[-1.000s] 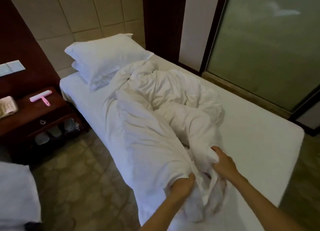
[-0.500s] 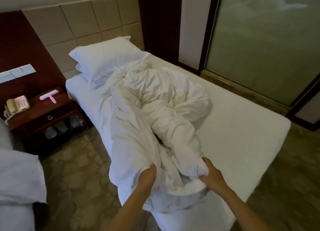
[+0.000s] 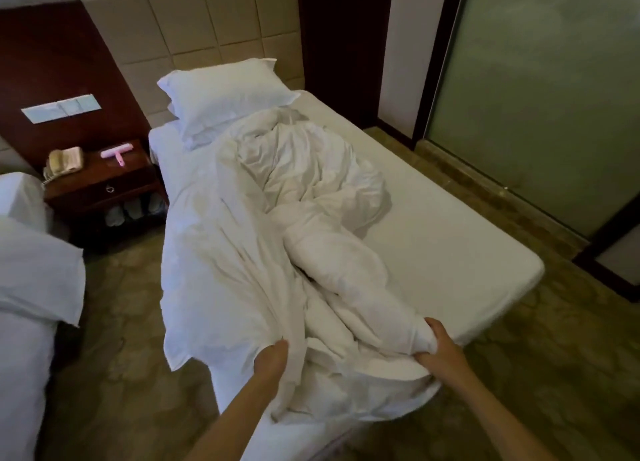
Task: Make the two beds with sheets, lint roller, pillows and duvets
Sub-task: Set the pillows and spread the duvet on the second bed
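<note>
A crumpled white duvet (image 3: pixel 277 201) lies bunched along the middle of a single bed (image 3: pixel 450 253) covered with a white sheet. At the foot end my left hand (image 3: pixel 272 360) grips a fold of the duvet's edge, and my right hand (image 3: pixel 438 348) grips a twisted end of it. Two stacked white pillows (image 3: pixel 225 97) lie at the head of the bed. A pink lint roller (image 3: pixel 117 151) lies on the nightstand. Part of a second bed (image 3: pixel 24 322) with white bedding shows at the left edge.
A dark wooden nightstand (image 3: pixel 100 187) with a beige telephone (image 3: pixel 64 161) stands between the beds; slippers sit on its lower shelf. A padded headboard (image 3: pixel 207 21) is behind the pillows. A frosted glass panel (image 3: pixel 536 90) runs along the right. Patterned floor surrounds the bed's foot.
Both hands have pulled the duvet's end toward the foot of the bed and stretched it out. My view has backed away, so the nightstand, telephone and second bed show more.
</note>
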`<state>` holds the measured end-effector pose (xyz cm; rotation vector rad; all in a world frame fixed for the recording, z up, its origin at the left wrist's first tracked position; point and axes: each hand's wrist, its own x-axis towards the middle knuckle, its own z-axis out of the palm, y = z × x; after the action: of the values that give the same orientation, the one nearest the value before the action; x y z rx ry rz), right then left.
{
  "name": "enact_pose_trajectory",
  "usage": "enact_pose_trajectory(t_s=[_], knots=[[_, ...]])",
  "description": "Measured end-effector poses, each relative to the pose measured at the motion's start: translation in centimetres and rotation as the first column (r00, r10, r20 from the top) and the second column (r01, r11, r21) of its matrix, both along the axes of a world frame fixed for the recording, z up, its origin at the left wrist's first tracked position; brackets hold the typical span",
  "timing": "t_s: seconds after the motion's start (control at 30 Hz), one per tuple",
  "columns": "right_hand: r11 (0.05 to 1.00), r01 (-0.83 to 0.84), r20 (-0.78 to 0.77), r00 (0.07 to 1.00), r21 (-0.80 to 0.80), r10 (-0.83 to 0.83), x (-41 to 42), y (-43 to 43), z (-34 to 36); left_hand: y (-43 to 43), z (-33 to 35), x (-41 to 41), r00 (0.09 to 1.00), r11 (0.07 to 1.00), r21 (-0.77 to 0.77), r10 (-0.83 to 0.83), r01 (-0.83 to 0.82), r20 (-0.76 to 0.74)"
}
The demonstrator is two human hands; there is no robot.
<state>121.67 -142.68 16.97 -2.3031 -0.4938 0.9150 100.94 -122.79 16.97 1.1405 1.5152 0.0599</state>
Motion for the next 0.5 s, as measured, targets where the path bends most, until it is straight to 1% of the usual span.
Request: enact_pose_trajectory(t_s=[0.13, 0.27, 0.3, 0.37, 0.4, 0.5], knots=[[1.000, -0.003, -0.044, 0.999, 0.022, 0.004, 4.7, -3.1, -0.8, -4.1, -1.1, 4.6, 1.000, 1.000, 0.015, -0.019, 0.019, -0.012], [0.997, -0.057, -0.108, 0.992, 0.043, 0.061, 9.2, -3.3, -1.7, -5.5, -2.4, 10.4, 0.998, 0.997, 0.022, 0.069, -0.069, -0.003], [0.997, -0.067, -0.122, 0.990, 0.049, 0.072, 10.8, -3.2, -1.5, -5.5, -2.9, 12.0, 0.998, 0.997, 0.029, 0.066, -0.066, -0.003], [0.994, -0.079, -0.131, 0.988, 0.069, 0.087, 15.1, -2.7, -1.0, -5.9, -3.0, 15.6, 0.996, 0.997, 0.020, 0.080, -0.079, -0.026], [0.993, -0.085, -0.126, 0.987, 0.077, 0.095, 17.6, -2.3, -0.5, -6.0, -3.3, 17.4, 0.992, 0.992, 0.015, 0.126, -0.126, -0.018], [0.991, -0.101, -0.099, 0.989, 0.089, 0.110, 26.3, -0.3, 1.3, -5.7, -3.0, 23.9, 0.989, 0.989, 0.007, 0.149, -0.149, -0.001]])
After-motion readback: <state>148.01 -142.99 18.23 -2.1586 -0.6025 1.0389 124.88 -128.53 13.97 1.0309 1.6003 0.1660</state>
